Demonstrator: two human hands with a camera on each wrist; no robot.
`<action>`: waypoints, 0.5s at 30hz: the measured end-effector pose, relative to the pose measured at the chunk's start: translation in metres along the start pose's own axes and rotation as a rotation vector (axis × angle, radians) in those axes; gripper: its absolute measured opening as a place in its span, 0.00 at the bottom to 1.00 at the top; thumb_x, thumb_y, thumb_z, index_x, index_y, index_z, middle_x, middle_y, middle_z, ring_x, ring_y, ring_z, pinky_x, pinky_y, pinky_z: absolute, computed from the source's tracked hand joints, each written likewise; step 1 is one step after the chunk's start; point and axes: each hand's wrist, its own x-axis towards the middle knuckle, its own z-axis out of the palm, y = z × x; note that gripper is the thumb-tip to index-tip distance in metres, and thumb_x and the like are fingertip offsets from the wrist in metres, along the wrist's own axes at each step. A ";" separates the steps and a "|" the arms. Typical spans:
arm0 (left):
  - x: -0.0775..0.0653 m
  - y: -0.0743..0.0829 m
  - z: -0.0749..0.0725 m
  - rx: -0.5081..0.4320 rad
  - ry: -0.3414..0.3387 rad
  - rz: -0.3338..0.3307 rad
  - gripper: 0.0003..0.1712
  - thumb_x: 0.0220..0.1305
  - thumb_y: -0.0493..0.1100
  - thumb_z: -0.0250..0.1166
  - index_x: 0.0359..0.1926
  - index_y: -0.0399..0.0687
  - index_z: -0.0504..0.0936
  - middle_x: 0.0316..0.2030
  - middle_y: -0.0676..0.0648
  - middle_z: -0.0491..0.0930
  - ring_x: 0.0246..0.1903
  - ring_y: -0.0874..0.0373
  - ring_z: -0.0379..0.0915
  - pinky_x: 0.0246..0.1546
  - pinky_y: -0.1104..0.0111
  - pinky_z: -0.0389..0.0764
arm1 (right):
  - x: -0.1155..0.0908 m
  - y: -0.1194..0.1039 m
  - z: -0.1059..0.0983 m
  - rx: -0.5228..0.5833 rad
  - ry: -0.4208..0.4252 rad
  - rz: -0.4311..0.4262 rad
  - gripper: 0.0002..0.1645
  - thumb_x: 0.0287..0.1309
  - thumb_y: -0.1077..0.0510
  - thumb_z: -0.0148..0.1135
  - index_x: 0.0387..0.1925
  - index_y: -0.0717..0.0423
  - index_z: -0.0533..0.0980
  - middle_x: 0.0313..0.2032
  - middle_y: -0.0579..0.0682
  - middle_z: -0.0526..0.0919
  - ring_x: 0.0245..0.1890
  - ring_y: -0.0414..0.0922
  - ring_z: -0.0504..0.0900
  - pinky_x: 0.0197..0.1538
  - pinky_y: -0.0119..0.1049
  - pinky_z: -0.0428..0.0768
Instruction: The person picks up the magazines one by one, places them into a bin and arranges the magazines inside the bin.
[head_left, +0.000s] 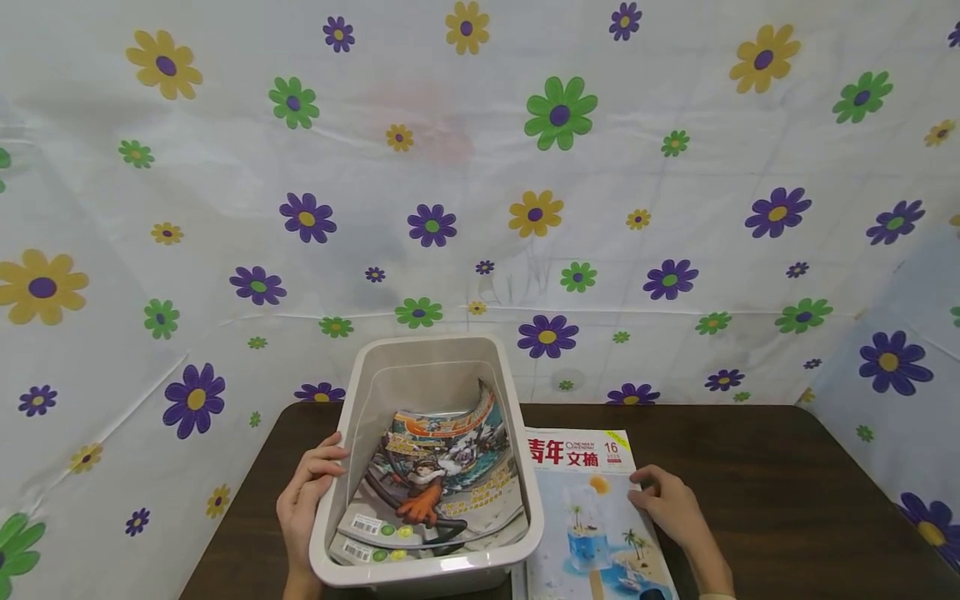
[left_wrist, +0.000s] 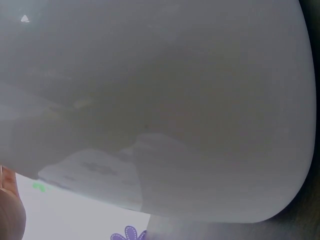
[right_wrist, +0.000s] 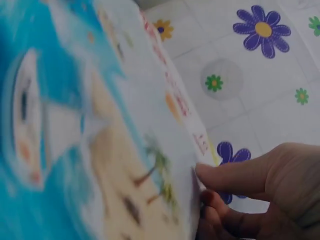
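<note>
A beige plastic bin [head_left: 337, 492] holds magazines [head_left: 450, 475], the top one with a colourful cartoon cover. Against its left outer wall rests my left hand [head_left: 306, 500], fingertips just below the rim. The left wrist view is mostly filled by the bin's smooth wall [left_wrist: 200, 100], with part of the left hand [left_wrist: 10, 210] at the lower left edge. To the right of the bin lies a magazine [head_left: 592, 500] with red title characters and a beach picture. My right hand [head_left: 678, 517] pinches that magazine's right edge between thumb and fingers, as the right wrist view of the hand [right_wrist: 265, 190] also shows.
A dark brown wooden table [head_left: 765, 500] carries everything. Behind it hangs a white cloth [head_left: 465, 183] printed with purple, green and yellow flowers, which also runs along both sides. Beneath the beach magazine, another layer's edge [head_left: 519, 583] shows at its lower left.
</note>
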 end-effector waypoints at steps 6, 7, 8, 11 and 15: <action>-0.001 0.003 0.001 0.068 0.047 -0.076 0.18 0.67 0.21 0.40 0.30 0.22 0.76 0.41 0.49 0.86 0.62 0.54 0.75 0.63 0.70 0.71 | -0.001 -0.001 -0.006 -0.150 -0.039 0.023 0.34 0.62 0.57 0.70 0.59 0.77 0.68 0.33 0.54 0.79 0.32 0.49 0.76 0.36 0.46 0.78; -0.001 0.003 0.001 0.079 0.053 -0.089 0.18 0.67 0.22 0.40 0.29 0.22 0.76 0.41 0.50 0.86 0.62 0.54 0.75 0.64 0.70 0.71 | -0.001 -0.002 -0.006 -0.157 -0.058 0.031 0.36 0.62 0.55 0.70 0.60 0.77 0.68 0.32 0.53 0.79 0.31 0.49 0.77 0.36 0.46 0.78; -0.001 0.003 0.000 0.082 0.053 -0.094 0.18 0.67 0.22 0.39 0.29 0.22 0.76 0.41 0.50 0.86 0.62 0.54 0.75 0.64 0.70 0.71 | -0.002 -0.003 -0.007 -0.161 -0.077 0.033 0.37 0.62 0.54 0.70 0.60 0.77 0.67 0.32 0.53 0.79 0.31 0.48 0.77 0.36 0.46 0.78; -0.001 0.003 0.000 0.069 0.039 -0.082 0.17 0.67 0.21 0.39 0.29 0.21 0.75 0.41 0.50 0.86 0.62 0.54 0.75 0.64 0.70 0.70 | -0.005 -0.006 -0.009 -0.140 -0.131 0.061 0.41 0.61 0.51 0.72 0.63 0.75 0.66 0.31 0.52 0.80 0.29 0.47 0.78 0.35 0.45 0.79; 0.000 0.002 0.000 0.038 0.017 -0.045 0.17 0.67 0.21 0.40 0.30 0.22 0.76 0.41 0.48 0.86 0.62 0.53 0.75 0.64 0.69 0.71 | -0.008 -0.009 -0.012 -0.092 -0.174 0.084 0.41 0.61 0.53 0.73 0.62 0.76 0.64 0.32 0.53 0.80 0.30 0.48 0.80 0.35 0.46 0.83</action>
